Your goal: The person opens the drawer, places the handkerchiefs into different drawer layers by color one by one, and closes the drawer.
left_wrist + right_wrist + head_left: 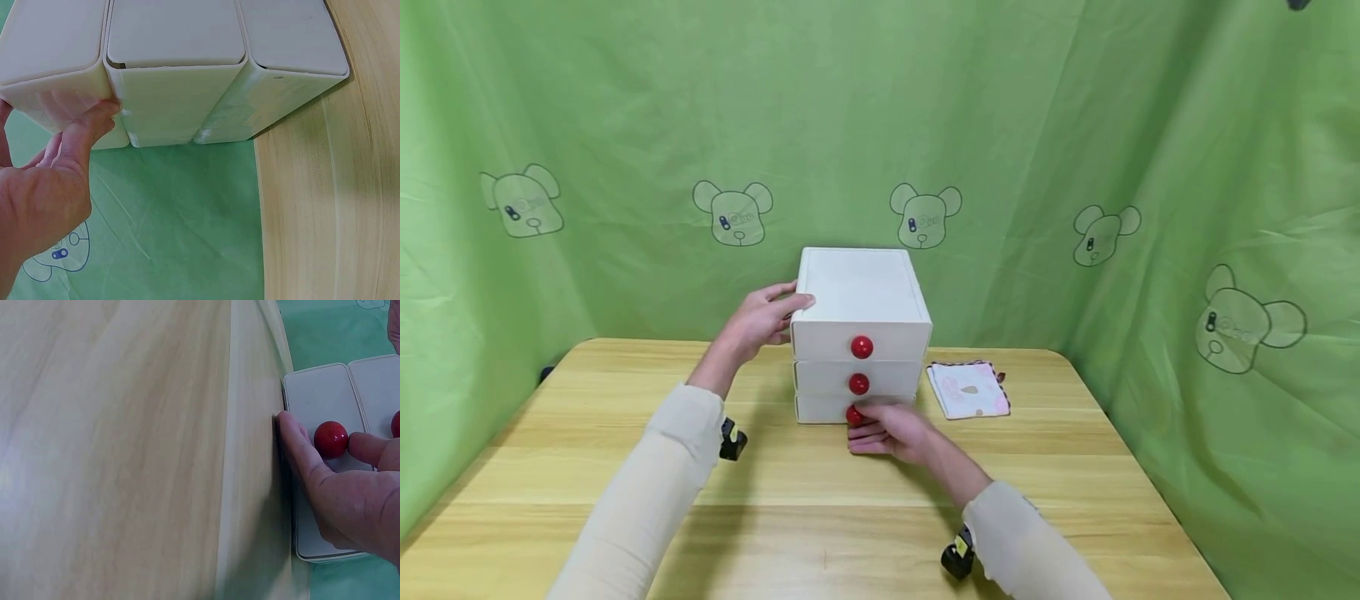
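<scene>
A white three-drawer cabinet (863, 285) stands on the wooden table, its front facing me with one round red knob per drawer. My left hand (758, 321) rests on the upper left edge, thumb on the top and fingers against the side wall; in the left wrist view a fingertip touches that white side (181, 103). Low at the front, my right hand (901, 432) pinches the bottom red knob (330, 439), with the thumb on its upper side and fingers beneath. The upper knob (862, 347) and middle knob (859, 384) are untouched. All three drawers look closed.
A folded white and pink cloth (968, 390) with a dark patterned edge lies right of the cabinet. Behind the wooden table (820, 525) hangs a green curtain (820, 125) printed with bear heads. Black straps (732, 440) sit by both sleeves.
</scene>
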`<state>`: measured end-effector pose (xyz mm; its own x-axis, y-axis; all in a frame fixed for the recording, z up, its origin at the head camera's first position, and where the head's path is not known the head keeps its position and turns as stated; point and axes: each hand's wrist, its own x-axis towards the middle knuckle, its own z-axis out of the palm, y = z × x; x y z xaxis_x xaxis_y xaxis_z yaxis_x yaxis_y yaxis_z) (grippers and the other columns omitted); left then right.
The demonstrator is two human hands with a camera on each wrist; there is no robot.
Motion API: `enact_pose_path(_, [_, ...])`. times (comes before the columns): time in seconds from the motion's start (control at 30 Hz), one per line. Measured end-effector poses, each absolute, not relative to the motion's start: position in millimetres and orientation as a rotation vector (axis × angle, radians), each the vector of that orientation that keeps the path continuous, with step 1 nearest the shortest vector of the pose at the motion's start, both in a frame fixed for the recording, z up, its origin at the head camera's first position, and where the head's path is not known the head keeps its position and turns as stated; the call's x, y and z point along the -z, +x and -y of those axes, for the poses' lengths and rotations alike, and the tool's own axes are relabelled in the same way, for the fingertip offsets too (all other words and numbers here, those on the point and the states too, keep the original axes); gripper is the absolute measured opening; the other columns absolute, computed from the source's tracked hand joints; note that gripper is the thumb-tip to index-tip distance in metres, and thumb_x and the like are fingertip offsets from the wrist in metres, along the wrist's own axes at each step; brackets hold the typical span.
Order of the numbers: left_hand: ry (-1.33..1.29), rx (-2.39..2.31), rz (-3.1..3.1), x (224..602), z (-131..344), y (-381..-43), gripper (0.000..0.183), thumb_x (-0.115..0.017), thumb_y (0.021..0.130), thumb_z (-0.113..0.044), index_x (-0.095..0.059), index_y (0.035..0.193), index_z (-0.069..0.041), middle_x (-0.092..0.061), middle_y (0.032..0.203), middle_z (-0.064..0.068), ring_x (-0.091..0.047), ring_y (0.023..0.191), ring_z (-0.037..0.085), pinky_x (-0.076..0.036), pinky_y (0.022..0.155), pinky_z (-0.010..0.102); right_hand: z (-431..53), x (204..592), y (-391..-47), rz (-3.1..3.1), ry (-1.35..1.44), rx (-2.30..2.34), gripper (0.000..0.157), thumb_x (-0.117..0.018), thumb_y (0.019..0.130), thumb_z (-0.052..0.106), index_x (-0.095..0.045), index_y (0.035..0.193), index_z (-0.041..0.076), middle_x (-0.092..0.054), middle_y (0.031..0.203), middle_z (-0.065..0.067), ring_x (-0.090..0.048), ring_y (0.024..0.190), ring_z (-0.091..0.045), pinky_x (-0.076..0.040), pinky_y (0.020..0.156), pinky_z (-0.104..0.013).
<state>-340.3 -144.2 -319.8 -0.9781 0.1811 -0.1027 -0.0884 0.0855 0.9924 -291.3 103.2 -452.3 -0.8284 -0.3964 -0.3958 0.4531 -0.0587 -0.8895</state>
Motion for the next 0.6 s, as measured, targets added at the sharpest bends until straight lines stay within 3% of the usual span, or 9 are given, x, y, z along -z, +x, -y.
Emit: enact_pose_path(0.6, [0.082, -1.988, -2.174, 318.4, 143.2, -338.2, 0.078, -0.069, 0.085, -0.040, -0.030, 0.150, -0.021, -0.059, 0.124, 0.012, -0.061, 0.106, 0.023, -0.056, 0.084, 0.033, -100.6, 453.4, -288.0, -1.619, 0.083, 2.023, 0.036, -0.055, 0.094, 0.010, -0.050, 0.123, -0.012, -0.055, 0.119, -0.037, -0.062, 0.102, -0.044, -0.054, 0.088, -0.045])
